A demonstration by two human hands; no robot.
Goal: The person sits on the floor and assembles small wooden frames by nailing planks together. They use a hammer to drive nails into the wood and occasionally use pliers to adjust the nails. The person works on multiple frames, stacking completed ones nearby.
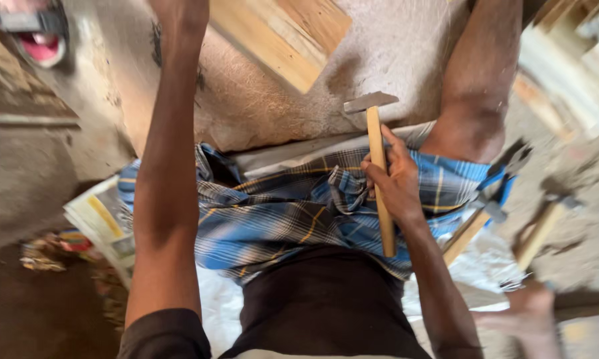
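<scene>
**Right hand grips a hammer over the lap; left arm reaches up out of view**

The right hand point(394, 183) is closed around the pale, squared wooden handle of a hammer point(377, 166), fingers wrapped at about mid-length; the grey metal head stands above the hand and the butt end pokes out below the wrist, over the lap; the handle runs nearly upright in the view. The left hand point(179, 16) is at the top edge, mostly cut off, so whether it is spread or closed cannot be told; its forearm stretches straight up from the dark sleeve, well apart from the hammer.

Beneath the right hand lies a blue checked cloth point(279, 213) with yellow lines, soft and creased, worn over the thighs; a bare knee rises just right of the hammer head. Beyond the hammer head, a smooth, light-grained wooden board point(283, 33) lies on the rough, dusty floor point(259, 106).

To the right of the right hand, two more hammers lie blurred on the floor; the nearer second hammer point(489, 206) has a dark head and tan handle, and the third hammer point(545, 223) lies farther out. Left of the left forearm, folded newspaper point(103, 223) lies by the hip; a pink sandal point(40, 40) shows at the top left corner.
</scene>
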